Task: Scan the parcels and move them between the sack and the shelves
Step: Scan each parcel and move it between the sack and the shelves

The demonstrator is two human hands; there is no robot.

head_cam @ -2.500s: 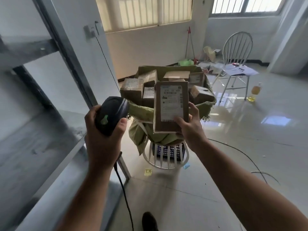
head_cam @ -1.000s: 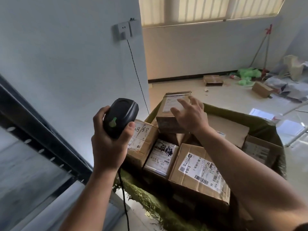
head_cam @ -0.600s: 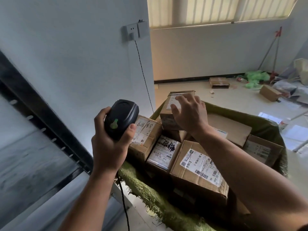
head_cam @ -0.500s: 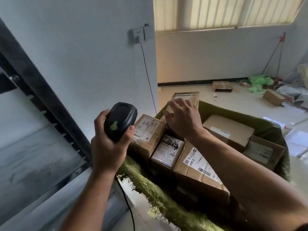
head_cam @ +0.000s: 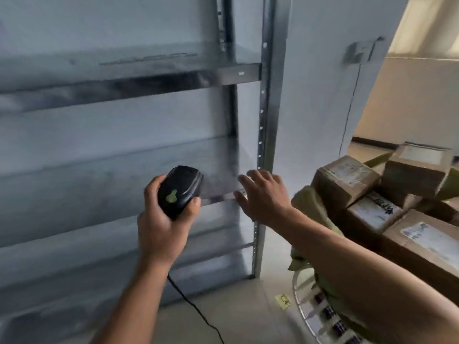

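My left hand grips a black barcode scanner with a green trigger, held in front of the grey metal shelves. My right hand is spread with fingers straight and holds nothing; it hovers by the shelf's right upright post. The green sack stands at the right, filled with several brown cardboard parcels bearing white labels. The view is motion-blurred.
The scanner's black cable hangs down to the floor. The sack rests on a round white stool. A yellow sticky note lies on the floor by it. A wall socket with a cord sits on the wall, upper right.
My right hand has let go of the parcel in the sack and swung left toward the shelves, empty. My head has turned left, so the shelves fill the view. The scanner stays in my left hand.
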